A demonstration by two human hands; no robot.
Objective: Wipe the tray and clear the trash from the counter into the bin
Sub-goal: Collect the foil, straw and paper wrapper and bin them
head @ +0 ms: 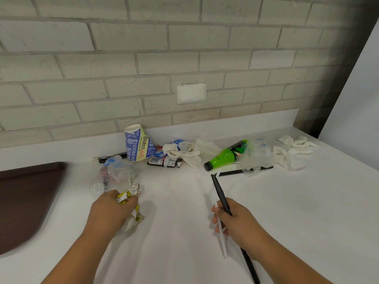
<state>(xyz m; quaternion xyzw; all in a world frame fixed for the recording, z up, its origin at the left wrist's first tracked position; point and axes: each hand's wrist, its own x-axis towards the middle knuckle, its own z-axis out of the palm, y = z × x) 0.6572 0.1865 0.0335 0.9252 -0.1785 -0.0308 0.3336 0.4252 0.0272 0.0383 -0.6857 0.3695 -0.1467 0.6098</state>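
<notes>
A dark brown tray (26,193) lies at the left edge of the white counter (184,212). My left hand (110,210) is closed on a crumpled wrapper (125,198) with yellow print, beside foil and clear plastic (114,177). My right hand (233,216) grips a black straw (219,191) and a white straw (220,228) together. Along the wall lie an upturned blue paper cup (136,143), small packets (164,160), a white glove (184,150), a green bottle (225,155) on its side and crumpled tissues (295,148).
A brick wall with a white cover plate (191,93) backs the counter. A black stick (246,171) lies under clear plastic wrap (258,154) by the bottle. Another dark straw (112,157) lies behind the cup. No bin is in view.
</notes>
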